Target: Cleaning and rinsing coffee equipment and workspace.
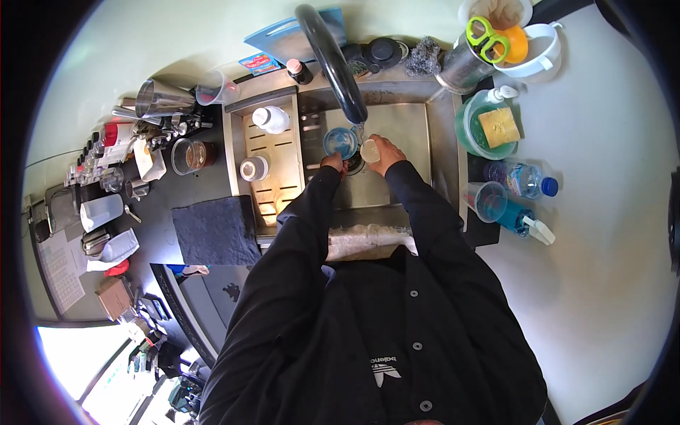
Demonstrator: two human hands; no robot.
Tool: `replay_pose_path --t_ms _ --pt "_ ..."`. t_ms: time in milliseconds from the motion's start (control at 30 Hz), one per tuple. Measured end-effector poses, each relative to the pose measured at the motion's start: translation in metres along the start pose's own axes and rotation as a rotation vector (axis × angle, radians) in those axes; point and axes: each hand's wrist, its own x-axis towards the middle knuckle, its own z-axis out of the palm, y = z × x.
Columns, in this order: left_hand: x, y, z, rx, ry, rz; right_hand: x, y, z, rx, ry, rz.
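Under the black faucet (334,69), my left hand (334,163) grips a round blue-tinted container (340,142) by its near edge. Just to its right, my right hand (387,154) holds a small pale cup or lid (370,151) near the stream of water. Both hands are inside the metal sink (406,183), over the drain (354,163). On the slotted metal drainboard (273,175) to the left are a white bottle (271,119) and a smaller whitish jar (254,168).
A green container (479,127) with a yellow sponge (498,127) stands right of the sink, beside a plastic water bottle (523,179) and a blue spray bottle (514,217). A dark cloth (217,231) lies at left. Steel wool (423,57) and a blue cutting board (295,34) are behind.
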Motion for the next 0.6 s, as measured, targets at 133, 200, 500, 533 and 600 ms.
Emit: replay_pose_path --t_ms 133,200,500,533,600 --pt "0.018 -0.014 0.008 0.147 -0.134 -0.073 -0.016 -0.011 -0.019 0.028 0.156 -0.170" --pt "0.023 -0.021 0.017 0.212 -0.187 -0.063 -0.020 -0.016 -0.026 0.076 0.163 -0.182" --pt "0.002 -0.031 0.037 0.356 -0.266 -0.075 -0.023 -0.019 -0.037 0.011 0.000 0.158" --pt "-0.001 -0.032 0.037 0.461 -0.225 0.073 -0.021 -0.018 -0.038 0.021 -0.053 0.267" --pt "0.003 -0.034 0.022 0.552 -0.159 0.238 -0.011 -0.016 -0.037 -0.019 0.015 0.155"
